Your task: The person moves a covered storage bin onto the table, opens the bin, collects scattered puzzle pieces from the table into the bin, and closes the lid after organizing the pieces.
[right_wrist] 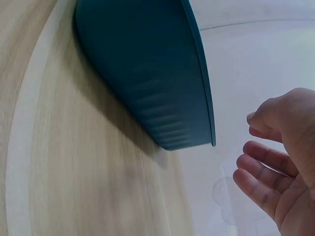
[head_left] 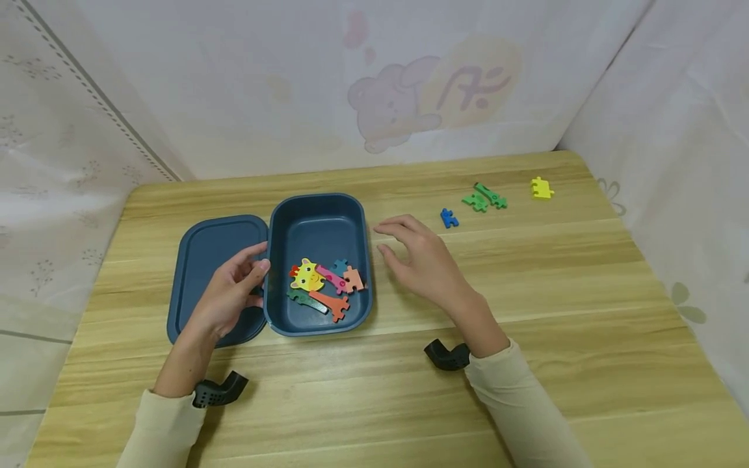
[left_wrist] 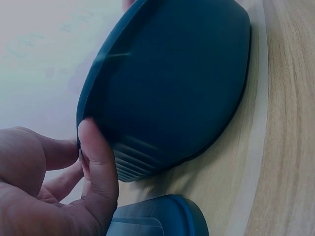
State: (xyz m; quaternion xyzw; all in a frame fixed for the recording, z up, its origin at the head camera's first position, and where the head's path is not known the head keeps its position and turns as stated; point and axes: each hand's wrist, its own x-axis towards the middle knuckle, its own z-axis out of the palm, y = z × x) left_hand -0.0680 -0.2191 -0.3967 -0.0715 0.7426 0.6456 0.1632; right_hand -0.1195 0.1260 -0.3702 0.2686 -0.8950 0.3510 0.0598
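Observation:
A dark blue plastic box (head_left: pixel 318 237) stands uncovered on the table. Inside it, toward the near end, lie several puzzle pieces: a yellow giraffe head (head_left: pixel 307 275), a pink piece (head_left: pixel 331 279), an orange one (head_left: pixel 331 303), a peach one (head_left: pixel 354 280), a dark green one (head_left: pixel 307 299) and a teal one (head_left: pixel 341 266). My left hand (head_left: pixel 228 292) grips the box's left rim, thumb and fingers on either side of the wall in the left wrist view. Just off the right wall, my right hand (head_left: pixel 424 263) hovers with fingers loosely bent, holding nothing.
The box's lid (head_left: pixel 216 250) lies flat to the left, partly under my left hand. At the back right are a blue piece (head_left: pixel 449 218), two green pieces (head_left: pixel 490 195) and a yellow piece (head_left: pixel 541 188). Printed curtains (head_left: pixel 263 91) enclose the wooden table (head_left: pixel 562 273).

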